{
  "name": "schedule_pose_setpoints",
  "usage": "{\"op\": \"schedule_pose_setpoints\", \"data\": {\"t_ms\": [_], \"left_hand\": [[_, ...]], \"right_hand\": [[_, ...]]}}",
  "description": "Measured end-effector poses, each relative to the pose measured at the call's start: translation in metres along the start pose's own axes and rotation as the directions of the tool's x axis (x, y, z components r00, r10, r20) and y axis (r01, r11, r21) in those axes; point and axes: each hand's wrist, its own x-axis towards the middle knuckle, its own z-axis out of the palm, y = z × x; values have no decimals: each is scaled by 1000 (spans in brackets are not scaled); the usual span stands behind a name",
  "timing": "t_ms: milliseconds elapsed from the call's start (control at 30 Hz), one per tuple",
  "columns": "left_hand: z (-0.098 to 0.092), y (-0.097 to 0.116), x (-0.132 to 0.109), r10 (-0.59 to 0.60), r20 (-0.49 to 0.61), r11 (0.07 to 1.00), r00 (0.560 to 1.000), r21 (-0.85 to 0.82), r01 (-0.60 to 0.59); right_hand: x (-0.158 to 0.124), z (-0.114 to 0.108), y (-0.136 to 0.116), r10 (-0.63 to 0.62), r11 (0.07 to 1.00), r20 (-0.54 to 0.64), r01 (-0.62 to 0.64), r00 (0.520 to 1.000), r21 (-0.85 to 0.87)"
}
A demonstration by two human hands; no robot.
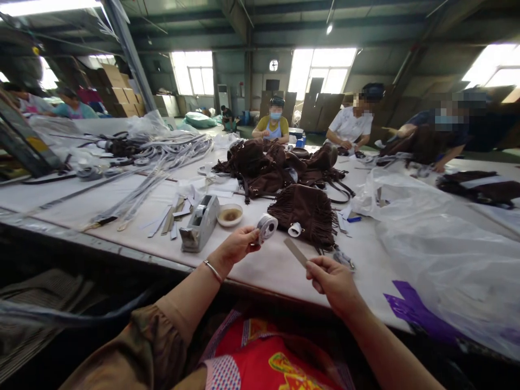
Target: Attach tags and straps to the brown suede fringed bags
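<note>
My left hand point(236, 246), with a bracelet at the wrist, is closed on the edge of a small grey-white roll point(267, 227) held above the table. The roll looks like tape wound on a core. Between the thumb and fingers of my right hand point(333, 280) is a thin flat grey-beige strip point(296, 252), pointing up and left. Just beyond both hands lies a dark brown fringed bag point(304, 208), with a small white roll point(294, 229) at its near edge. To the left of my left hand are a grey tape dispenser point(200, 225) and a shallow dish point(229, 215) with brownish contents.
Brown bags point(264, 168) are heaped mid-table. Loose strips point(167, 219) and plastic-wrapped straps point(162, 168) lie left. Clear plastic sheeting point(439, 233) and a purple piece point(422, 311) cover the right side. Across the table, several people work, one in a yellow top point(260, 127).
</note>
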Motion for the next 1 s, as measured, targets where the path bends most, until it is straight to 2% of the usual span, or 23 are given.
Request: {"op": "schedule_pose_setpoints", "data": {"t_ms": [100,267,433,533,600,667,733,800,867,933,1000], "left_hand": [[-2,-4,-2,-17,20,999,1000,-29,18],[-4,-9,-5,-12,25,1000,1000,-23,12],[2,-8,-7,-22,84,990,996,140,10],[5,-8,-5,-23,128,969,992,248,-10],[5,-10,-2,-15,196,960,981,277,-41],[6,-11,1,-15,247,955,969,290,-59],[6,-11,3,-24,262,953,965,298,-57],[6,-12,4,-32,268,954,963,296,-51],[6,-12,5,-37,274,956,961,291,-46],[6,-13,5,-41,272,957,961,286,-41],[7,-14,4,-50,256,956,965,291,-27]], "right_hand": [[12,31,-1,25,999,-25,-24,999,37],[31,50,-4,51,999,-24,-52,998,-16],[39,67,-6,97,993,-29,-95,995,75],[46,78,-2,83,990,2,-83,997,116],[53,80,4,40,993,10,-41,999,109],[57,79,11,-21,999,-1,21,1000,25],[58,76,16,-168,977,-6,165,986,-136],[58,73,20,-309,917,27,305,951,-258],[58,71,23,-319,912,53,321,946,-254],[58,70,25,-251,941,58,258,966,-221],[54,69,27,-234,936,77,246,969,-253]]}}
